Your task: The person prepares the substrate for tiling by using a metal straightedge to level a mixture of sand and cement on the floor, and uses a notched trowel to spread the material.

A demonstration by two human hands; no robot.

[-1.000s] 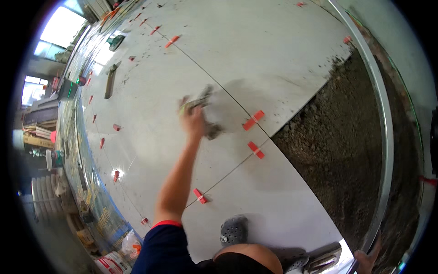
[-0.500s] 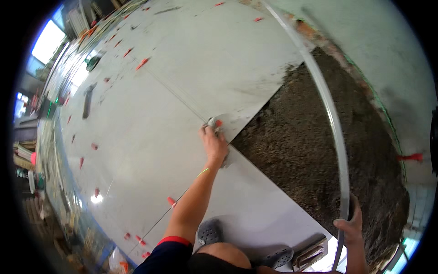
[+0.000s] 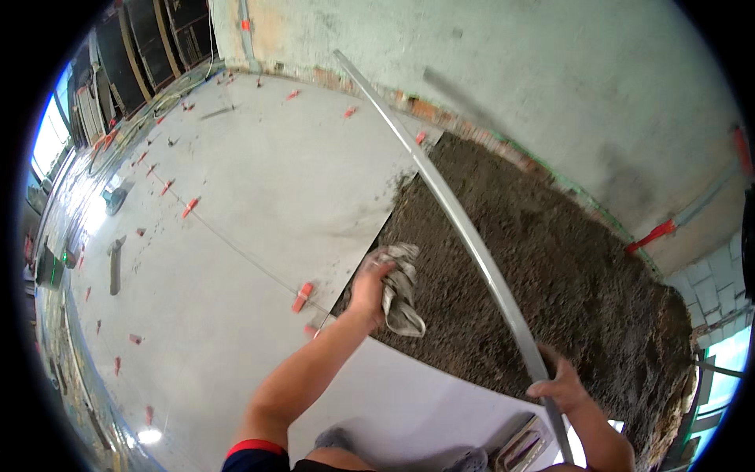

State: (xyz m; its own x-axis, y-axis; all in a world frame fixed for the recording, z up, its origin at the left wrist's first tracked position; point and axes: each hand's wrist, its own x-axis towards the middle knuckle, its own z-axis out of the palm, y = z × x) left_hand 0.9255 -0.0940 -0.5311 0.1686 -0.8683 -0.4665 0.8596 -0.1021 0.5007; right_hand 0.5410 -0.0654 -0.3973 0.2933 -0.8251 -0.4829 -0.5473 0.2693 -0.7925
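My left hand (image 3: pixel 368 289) is closed around a crumpled, dirty grey-white rag (image 3: pixel 403 293), over the corner where the tiles meet the mortar. Lower right, my right hand (image 3: pixel 565 384) grips the near part of a long metal straightedge (image 3: pixel 464 224). The bar slants away over the dark, rough mortar bed (image 3: pixel 543 236), its far end in front of the wall's foot. Large pale grey tiles (image 3: pixel 259 165) border the mortar on the left and near side. A red levelling wedge (image 3: pixel 302 296) sits on the joint just left of my left hand.
A trowel (image 3: pixel 521 447) lies near my shoes at the bottom. On the left tiles are a hammer-like tool (image 3: pixel 116 263) and a dark green suction cup (image 3: pixel 114 199). Several red wedges dot the joints. A greenish plastered wall (image 3: pixel 550 71) rises behind the mortar.
My left hand has gone from the tile joint to the mortar's edge, and the rag now shows clearly. The straightedge's far end has come into view. The view has tipped up toward the wall.
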